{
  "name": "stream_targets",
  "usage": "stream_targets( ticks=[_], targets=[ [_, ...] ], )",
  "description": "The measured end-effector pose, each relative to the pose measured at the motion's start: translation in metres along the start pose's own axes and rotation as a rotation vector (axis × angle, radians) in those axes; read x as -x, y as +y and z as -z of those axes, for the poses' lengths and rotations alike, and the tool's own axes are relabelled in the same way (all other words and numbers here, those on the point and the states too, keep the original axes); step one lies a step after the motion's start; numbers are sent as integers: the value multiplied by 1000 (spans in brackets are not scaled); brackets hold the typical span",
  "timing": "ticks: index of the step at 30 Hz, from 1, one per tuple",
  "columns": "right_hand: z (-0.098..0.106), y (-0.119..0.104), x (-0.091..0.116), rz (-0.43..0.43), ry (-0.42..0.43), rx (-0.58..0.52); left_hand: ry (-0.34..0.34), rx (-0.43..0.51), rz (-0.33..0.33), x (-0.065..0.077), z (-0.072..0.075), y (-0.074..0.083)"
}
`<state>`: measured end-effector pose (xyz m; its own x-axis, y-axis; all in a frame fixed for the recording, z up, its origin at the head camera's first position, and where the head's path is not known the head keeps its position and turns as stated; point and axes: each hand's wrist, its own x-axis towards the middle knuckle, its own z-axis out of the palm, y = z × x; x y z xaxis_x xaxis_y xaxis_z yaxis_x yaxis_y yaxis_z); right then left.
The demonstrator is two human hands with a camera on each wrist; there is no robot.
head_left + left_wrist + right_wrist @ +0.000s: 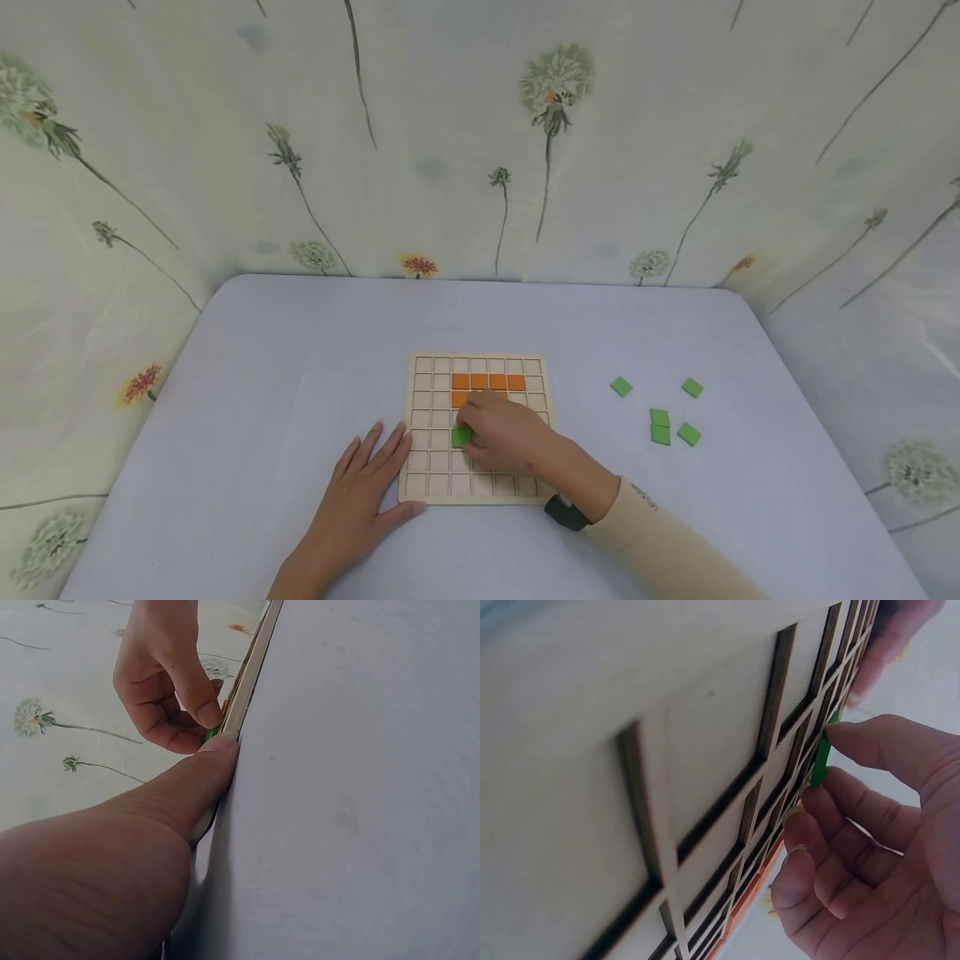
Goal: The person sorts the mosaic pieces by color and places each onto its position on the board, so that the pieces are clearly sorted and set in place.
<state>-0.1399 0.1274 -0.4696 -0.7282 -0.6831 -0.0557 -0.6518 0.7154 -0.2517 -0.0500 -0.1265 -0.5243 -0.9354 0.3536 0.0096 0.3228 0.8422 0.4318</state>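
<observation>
The grid board (438,483) lies flat on the table (292,350) and serves as the reference. The left hand (360,502) is at the board's left side, fingers extended and spread, fingertips at that edge and thumb against the near edge near the corner. The right hand (510,429) is above the board, thumb and fingers pinching a green tile (461,437). The tile is at the third column from the board's left, fifth row from its far edge, between the two hands; whether it is fully seated cannot be told. Orange tiles (478,382) occupy four cells of the board's second row and some of the third, partly hidden by the right hand. Five loose green tiles (660,418) lie right of the board, two of them touching.
</observation>
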Motion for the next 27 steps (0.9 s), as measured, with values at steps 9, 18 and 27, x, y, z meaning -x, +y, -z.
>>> stream_targets(
  ticks=[9, 18, 27],
  targets=[
    [0, 0, 2, 0, 1, 13, -2, -11, -6, 0, 0, 1],
    [-1, 6, 8, -25, 6, -12, 9, 3, -9, 0, -1, -1],
    [2, 22, 23, -88, 4, -25, 9, 12, -6, 0, -1, -1]
  ],
)
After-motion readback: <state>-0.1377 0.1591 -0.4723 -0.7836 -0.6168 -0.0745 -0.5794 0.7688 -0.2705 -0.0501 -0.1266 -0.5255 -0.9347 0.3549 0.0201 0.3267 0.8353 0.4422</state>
